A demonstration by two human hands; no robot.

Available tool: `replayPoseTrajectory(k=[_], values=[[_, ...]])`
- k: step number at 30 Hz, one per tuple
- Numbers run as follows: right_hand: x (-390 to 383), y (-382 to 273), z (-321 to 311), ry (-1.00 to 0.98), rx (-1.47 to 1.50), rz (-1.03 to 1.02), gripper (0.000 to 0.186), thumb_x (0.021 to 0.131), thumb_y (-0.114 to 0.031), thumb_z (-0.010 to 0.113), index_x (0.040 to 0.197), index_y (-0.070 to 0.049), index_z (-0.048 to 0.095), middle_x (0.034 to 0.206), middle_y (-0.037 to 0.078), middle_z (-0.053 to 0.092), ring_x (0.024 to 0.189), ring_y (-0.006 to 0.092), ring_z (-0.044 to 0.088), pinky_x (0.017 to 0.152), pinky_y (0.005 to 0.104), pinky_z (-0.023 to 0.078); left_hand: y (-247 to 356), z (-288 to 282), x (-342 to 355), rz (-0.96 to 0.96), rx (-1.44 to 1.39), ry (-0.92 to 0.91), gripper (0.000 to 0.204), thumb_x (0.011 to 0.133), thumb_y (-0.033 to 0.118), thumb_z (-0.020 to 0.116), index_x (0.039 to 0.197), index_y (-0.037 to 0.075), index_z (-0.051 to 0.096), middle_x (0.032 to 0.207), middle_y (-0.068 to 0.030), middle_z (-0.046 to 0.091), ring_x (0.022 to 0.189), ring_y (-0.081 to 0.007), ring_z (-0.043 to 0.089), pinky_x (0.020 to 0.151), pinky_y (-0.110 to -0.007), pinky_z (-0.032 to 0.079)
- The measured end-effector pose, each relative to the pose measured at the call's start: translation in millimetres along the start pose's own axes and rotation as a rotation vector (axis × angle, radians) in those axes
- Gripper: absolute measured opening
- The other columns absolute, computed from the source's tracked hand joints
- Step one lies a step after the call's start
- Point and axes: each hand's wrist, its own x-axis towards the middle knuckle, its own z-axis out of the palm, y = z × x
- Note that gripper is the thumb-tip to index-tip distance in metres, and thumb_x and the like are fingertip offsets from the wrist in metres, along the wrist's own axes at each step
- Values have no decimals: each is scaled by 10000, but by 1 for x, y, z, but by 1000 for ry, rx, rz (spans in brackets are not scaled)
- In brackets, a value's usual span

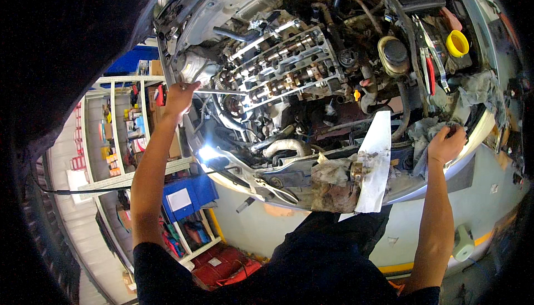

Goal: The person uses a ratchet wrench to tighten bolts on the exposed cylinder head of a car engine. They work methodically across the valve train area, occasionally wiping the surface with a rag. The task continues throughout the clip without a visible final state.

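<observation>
My left hand (181,99) is closed around one end of a slim metal bar (219,91). The bar reaches right to the edge of an opened car engine (286,68), near a toothed camshaft gear (233,103); I cannot tell whether it touches the gear. With the valve cover off, the camshafts (297,80) lie bare. My right hand (446,146), its fingers curled, is at the front edge of the engine bay beside a grey rag (425,138). What it holds, if anything, is hidden.
Red-handled pliers (429,71) and a yellow cap (457,43) lie at the right. A bright work lamp (208,154) shines at the front left. A white sheet (374,163) and a dirty rag (334,182) cover the front edge. Shelves (114,132) stand at the left.
</observation>
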Motion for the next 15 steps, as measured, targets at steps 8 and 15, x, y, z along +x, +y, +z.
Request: replayPoseTrajectory(k=[8, 15], values=[[3, -8, -6, -54, -11, 28, 258, 919, -200, 634, 1072, 5, 666, 1026, 192, 685, 991, 427, 622, 894, 539, 487, 5, -17, -13, 268, 88, -44, 495, 824, 491, 922, 835, 49, 701, 826, -157, 773, 768, -340, 769, 694, -430, 585], [2, -3, -2, -12, 10, 12, 302, 901, -227, 651, 1108, -9, 689, 1066, 208, 697, 1013, 451, 627, 910, 561, 493, 21, -33, -32, 129, -1, 132, 436, 816, 417, 927, 842, 21, 745, 714, -190, 711, 648, -286, 695, 625, -416, 522]])
